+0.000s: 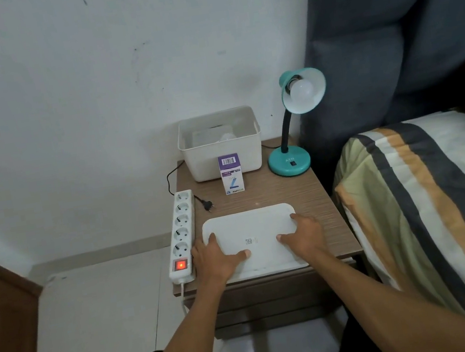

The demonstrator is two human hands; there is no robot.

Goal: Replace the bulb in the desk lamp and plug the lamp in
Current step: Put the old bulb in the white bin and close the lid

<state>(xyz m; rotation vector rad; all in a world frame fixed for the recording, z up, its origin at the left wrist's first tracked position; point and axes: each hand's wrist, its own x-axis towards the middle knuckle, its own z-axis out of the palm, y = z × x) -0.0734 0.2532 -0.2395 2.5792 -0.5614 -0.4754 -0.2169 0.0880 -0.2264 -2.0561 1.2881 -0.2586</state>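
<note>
Both hands — left hand [216,254], right hand [303,236] — rest flat, grip released, on a white lid [251,238] on the tabletop [298,193]. Lamp [293,123] holds a bulb [303,90]; bulb box [231,174] unopened, plug [208,205] unplugged — barely begun.

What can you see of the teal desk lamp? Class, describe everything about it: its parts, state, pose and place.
The desk lamp stands upright at the back right corner of the wooden bedside table, beside the white bin. It has a round glossy teal base with a small black switch, a black bendy neck, and a teal shade tilted towards the camera. A white bulb sits in the shade, unlit. Its black plug lies loose on the table, not in the power strip.
</note>
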